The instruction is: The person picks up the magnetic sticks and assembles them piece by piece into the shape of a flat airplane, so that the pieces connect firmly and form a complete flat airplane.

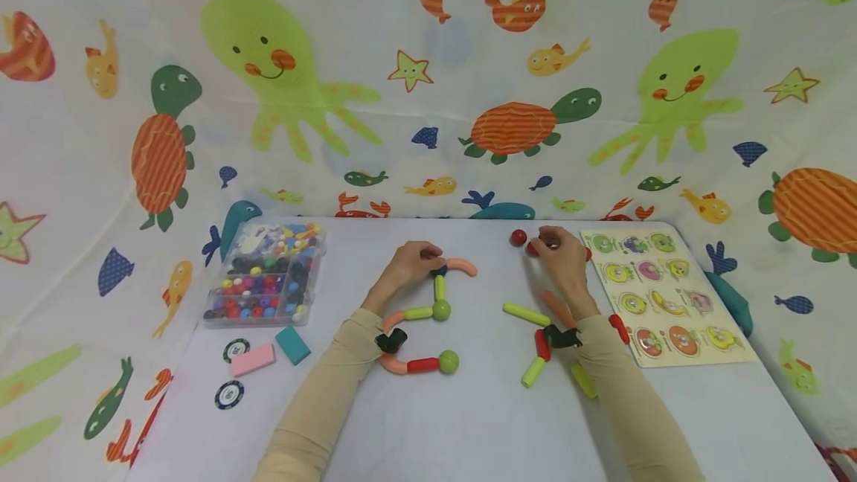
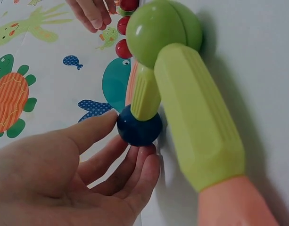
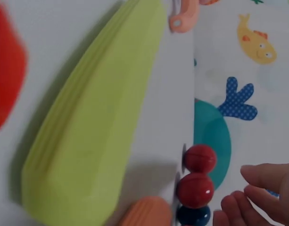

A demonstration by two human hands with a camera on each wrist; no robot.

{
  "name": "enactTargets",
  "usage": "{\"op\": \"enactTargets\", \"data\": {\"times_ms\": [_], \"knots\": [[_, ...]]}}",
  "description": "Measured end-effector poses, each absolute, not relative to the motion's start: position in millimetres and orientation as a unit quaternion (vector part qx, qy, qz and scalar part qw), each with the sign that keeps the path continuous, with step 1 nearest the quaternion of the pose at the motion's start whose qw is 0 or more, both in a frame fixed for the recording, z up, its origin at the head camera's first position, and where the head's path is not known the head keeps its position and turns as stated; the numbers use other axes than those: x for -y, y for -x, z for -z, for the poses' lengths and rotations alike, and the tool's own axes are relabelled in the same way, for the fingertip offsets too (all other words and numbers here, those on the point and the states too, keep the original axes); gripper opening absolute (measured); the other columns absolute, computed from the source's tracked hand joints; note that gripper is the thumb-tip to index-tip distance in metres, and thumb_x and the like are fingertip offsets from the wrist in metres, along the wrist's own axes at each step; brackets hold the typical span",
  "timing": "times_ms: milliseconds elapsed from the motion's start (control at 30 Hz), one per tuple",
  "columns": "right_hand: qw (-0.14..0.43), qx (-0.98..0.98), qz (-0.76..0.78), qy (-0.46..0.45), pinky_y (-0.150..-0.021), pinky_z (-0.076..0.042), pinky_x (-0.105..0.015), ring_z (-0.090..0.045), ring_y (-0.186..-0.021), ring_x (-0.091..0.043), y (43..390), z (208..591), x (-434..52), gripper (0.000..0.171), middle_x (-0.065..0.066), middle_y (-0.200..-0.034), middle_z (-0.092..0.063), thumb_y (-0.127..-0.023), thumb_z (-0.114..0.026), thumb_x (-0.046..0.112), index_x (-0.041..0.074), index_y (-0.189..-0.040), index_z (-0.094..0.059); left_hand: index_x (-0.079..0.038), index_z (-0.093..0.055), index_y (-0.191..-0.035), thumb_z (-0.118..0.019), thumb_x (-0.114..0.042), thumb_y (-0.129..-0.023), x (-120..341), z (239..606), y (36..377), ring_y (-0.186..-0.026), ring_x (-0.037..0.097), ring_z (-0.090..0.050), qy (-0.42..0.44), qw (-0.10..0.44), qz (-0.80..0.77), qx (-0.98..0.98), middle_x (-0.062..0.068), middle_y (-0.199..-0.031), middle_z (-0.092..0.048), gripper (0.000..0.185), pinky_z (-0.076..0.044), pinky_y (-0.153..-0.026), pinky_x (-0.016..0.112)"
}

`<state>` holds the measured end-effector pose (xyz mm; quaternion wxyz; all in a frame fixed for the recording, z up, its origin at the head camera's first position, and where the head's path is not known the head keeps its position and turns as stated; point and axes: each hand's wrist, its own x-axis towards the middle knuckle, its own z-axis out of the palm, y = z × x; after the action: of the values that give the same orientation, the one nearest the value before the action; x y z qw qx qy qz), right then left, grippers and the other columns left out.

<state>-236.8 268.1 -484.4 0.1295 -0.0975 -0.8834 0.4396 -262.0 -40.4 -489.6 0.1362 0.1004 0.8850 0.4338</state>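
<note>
My left hand (image 1: 413, 262) pinches a dark blue ball (image 2: 139, 126) between thumb and fingers at the far end of a joined figure of rods and balls. From that ball a curved orange rod (image 1: 462, 266) runs right, and a light green rod (image 1: 439, 288) leads down to a green ball (image 1: 441, 310). More rods continue below, ending in a red rod (image 1: 423, 365) and another green ball (image 1: 448, 361). My right hand (image 1: 564, 262) hovers by a row of red balls (image 3: 195, 190) and a blue ball (image 3: 194, 215), its fingers slightly bent around nothing visible.
Loose rods lie near my right forearm, among them a green rod (image 1: 527, 314) and a red one (image 1: 542, 345). A picture board (image 1: 605, 303) lies at right. On the left are a compartment box of beads (image 1: 213, 323), pink block (image 1: 253, 360), teal block (image 1: 292, 345) and round chips (image 1: 230, 395).
</note>
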Motion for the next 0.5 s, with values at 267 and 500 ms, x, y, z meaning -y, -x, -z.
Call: {"op": "enactTargets", "data": {"times_ms": [267, 500], "knots": [[0.089, 0.898, -0.416, 0.113, -0.098, -0.05, -0.047, -0.061, -0.115, -0.031, 238.0, 490.5, -271.0, 0.039, -0.016, -0.125, -0.067, -0.098, -0.068, 0.02, 0.005, -0.133, -0.063, -0.01, -0.071, -0.122, -0.067, -0.03, -0.098, 38.8, 493.0, 264.5, -0.106, 0.021, -0.065, -0.105, 0.132, -0.43, -0.887, 0.007, -0.113, -0.072, 0.032, -0.052, -0.096, 0.038], [0.072, 0.919, -0.377, 0.087, -0.098, -0.05, -0.048, -0.06, -0.112, -0.033, 237.5, 489.8, -269.3, 0.041, -0.02, -0.123, -0.067, -0.096, -0.07, 0.017, 0.0, -0.133, -0.063, -0.009, -0.071, -0.122, -0.066, -0.032, -0.099, 36.0, 494.2, 266.0, -0.107, 0.021, -0.065, -0.106, 0.136, -0.425, -0.888, 0.007, -0.115, -0.072, 0.033, -0.052, -0.096, 0.038]]}}
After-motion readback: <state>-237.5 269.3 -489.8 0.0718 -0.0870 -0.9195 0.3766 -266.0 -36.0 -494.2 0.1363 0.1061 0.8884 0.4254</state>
